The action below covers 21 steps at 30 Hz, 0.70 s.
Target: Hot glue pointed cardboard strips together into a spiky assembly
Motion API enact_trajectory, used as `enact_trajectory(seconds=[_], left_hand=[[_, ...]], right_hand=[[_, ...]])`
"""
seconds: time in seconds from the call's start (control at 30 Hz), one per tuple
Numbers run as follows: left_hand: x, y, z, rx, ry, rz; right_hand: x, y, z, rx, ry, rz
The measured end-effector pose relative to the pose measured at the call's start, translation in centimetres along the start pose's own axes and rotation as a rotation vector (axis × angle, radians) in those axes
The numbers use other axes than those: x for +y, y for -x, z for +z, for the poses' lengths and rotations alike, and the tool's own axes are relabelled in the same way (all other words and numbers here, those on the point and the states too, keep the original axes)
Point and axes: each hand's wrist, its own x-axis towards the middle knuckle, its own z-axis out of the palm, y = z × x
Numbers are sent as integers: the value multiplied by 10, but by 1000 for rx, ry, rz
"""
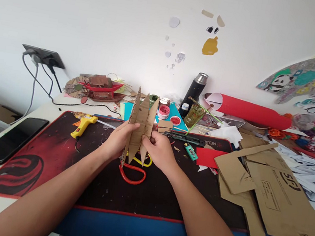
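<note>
Over the red-handled scissors (131,182), we seem to be shaping the folds of the pointed cardboard piece (136,138), our left hand (118,139) and right hand (160,150) each clamped on one side, so the next move probably calls for gentle, even pressure.

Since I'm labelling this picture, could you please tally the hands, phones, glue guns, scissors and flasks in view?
Left hand and right hand, on cardboard: 2
Phone: 1
Glue gun: 1
Scissors (pair): 1
Flask: 1
Total: 6

Brown cardboard panels (138,131) with pointed tips are held upright, side by side.
</note>
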Motion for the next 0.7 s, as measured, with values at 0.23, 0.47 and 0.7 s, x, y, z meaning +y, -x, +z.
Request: enact_trajectory(seconds=[0.23, 0.47, 0.7], left_hand=[[-5, 0, 1, -70, -12, 40], [-18, 1, 1, -175, -179, 201], [-5, 3, 7, 74, -29, 86]], right_hand=[[-3, 1, -3, -6, 155, -32], [-1, 0, 1, 45, 307, -50], [0, 2, 6, -13, -5, 26]])
